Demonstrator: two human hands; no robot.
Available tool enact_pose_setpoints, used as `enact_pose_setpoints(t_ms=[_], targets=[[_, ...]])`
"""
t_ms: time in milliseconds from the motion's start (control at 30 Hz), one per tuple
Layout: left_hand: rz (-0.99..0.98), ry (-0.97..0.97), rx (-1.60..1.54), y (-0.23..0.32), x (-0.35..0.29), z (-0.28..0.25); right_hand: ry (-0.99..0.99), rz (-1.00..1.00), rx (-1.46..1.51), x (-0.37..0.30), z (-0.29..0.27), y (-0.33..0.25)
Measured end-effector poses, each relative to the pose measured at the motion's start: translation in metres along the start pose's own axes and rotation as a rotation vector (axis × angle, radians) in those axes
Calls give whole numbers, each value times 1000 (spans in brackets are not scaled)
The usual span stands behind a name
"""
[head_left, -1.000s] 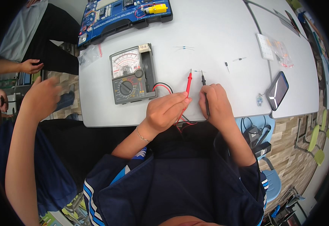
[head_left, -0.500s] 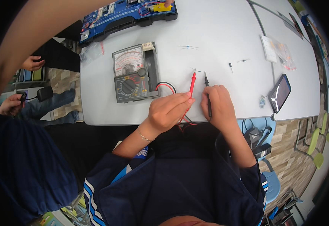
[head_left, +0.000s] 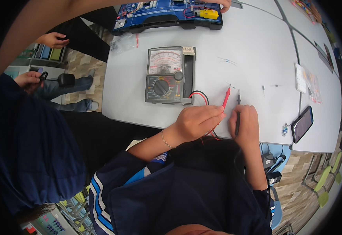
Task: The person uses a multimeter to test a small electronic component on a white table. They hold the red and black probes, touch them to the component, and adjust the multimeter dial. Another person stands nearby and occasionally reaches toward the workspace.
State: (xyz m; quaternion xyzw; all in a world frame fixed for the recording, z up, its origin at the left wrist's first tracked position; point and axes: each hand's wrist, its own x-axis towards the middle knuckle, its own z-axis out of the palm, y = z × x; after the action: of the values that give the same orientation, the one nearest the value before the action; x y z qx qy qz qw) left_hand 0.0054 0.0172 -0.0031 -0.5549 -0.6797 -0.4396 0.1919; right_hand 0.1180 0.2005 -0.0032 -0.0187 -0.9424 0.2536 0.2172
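My left hand (head_left: pixel 197 123) grips the red test probe (head_left: pixel 226 96), its tip slanting up and away over the white table. In my right hand (head_left: pixel 247 124) is the black test probe (head_left: pixel 238 111), held nearly upright in the picture. The two tips are close to the ends of a small resistor (head_left: pixel 234 87) on the table; whether both touch its leads is too small to tell. Red and black leads run to an analog multimeter (head_left: pixel 161 87) lying to the left of my hands. Its needle is too faint to read.
Beyond lie blue resistors (head_left: pixel 227 60); right are two small leaded parts (head_left: pixel 263 89). A phone (head_left: pixel 302 123) rests near the right edge, by a bag of parts (head_left: pixel 312 87). Another person's arm reaches to a blue kit case (head_left: pixel 164 23); a black adapter (head_left: pixel 66 80) is held at left.
The view has shifted, so the table and its things appear farther right. Both hands keep the probes near the same small resistor.
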Motion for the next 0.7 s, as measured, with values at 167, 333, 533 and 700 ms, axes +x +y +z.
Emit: enact_pose_setpoints(t_ms=[167,333,533,700], targets=[[-4,14,5,0,-2,2,6,-10,7,1,-1,-1],[-13,8,3,0,-4,4,10,-9,14,1,-1,0],[-16,10,-2,0,-2,3,-9,1,15,1,-1,0],[-15,2,2,1,0,2,-7,2,20,1,-2,0]])
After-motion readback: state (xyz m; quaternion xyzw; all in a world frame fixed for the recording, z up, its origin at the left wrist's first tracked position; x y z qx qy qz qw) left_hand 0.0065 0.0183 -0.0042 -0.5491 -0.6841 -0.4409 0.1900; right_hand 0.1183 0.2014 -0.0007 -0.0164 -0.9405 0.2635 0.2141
